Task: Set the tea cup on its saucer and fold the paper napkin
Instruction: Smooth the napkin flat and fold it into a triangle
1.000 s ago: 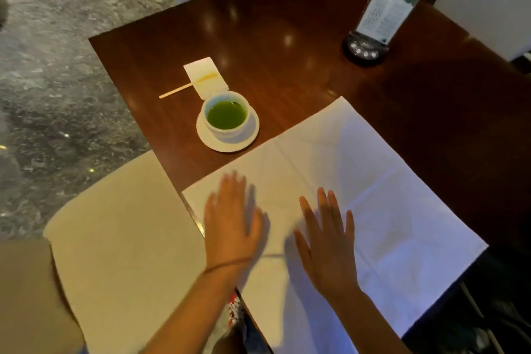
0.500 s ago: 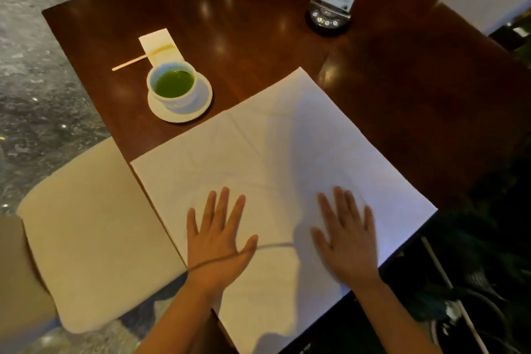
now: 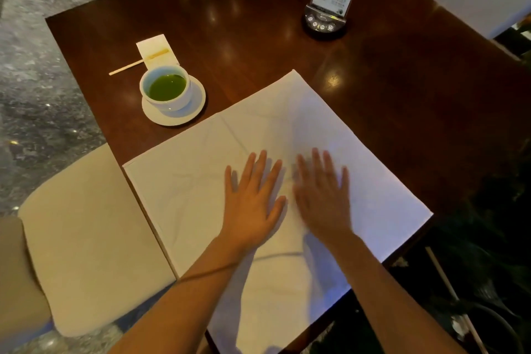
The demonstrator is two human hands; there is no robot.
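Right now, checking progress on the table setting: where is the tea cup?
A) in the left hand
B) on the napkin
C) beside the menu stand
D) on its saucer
D: the cup of green tea sits on its saucer, clear of the unfolded napkin, where both hands lie flat.

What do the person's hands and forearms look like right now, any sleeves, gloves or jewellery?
Both forearms are bare to the bottom edge of the picture: no sleeves and no gloves. The left hand has a thin dark band around its wrist, like a cord or hair tie. The right hand is motion-blurred; no ring, watch or band shows on it. No rings are visible on the left fingers.
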